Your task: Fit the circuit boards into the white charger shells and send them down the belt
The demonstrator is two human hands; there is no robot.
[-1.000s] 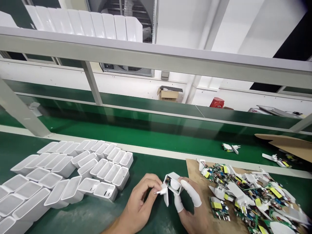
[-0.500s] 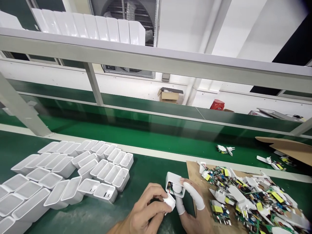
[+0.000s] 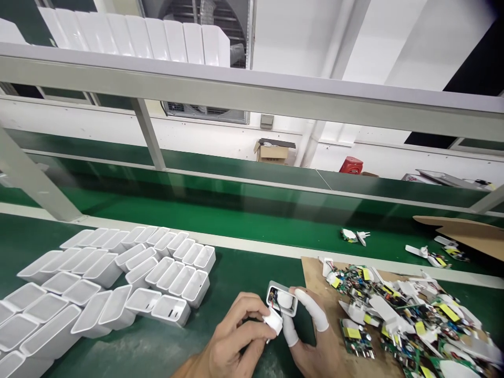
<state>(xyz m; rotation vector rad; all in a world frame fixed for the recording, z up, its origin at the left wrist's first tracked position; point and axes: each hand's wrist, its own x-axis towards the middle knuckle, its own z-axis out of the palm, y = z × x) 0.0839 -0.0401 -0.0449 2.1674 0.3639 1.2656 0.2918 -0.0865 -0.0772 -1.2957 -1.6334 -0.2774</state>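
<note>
Pinched between the thumb and fingers of my left hand (image 3: 238, 336) is a small white plastic plug piece (image 3: 273, 320). My right hand (image 3: 315, 336), with white covers on its thumb and a finger, grips a white charger housing (image 3: 271, 290) by its side. The housing's open end faces me, and a round white part (image 3: 285, 300) and some wires show inside. Thin wires seem to run from the housing to the white piece, which sits just below and left of the opening. My fingers hide part of both.
Several open white housings (image 3: 192, 283) stand in rows on the left. To the right, circuit boards with white plastic parts (image 3: 394, 315) are heaped on cardboard (image 3: 311, 273). A green conveyor belt (image 3: 236, 210) runs behind, carrying a few boards (image 3: 349, 235). Above is a metal rail (image 3: 275, 86).
The housing has tilted so its opening faces me more, and the white piece has turned slightly in my left hand. The boards on the belt have shifted left.
</note>
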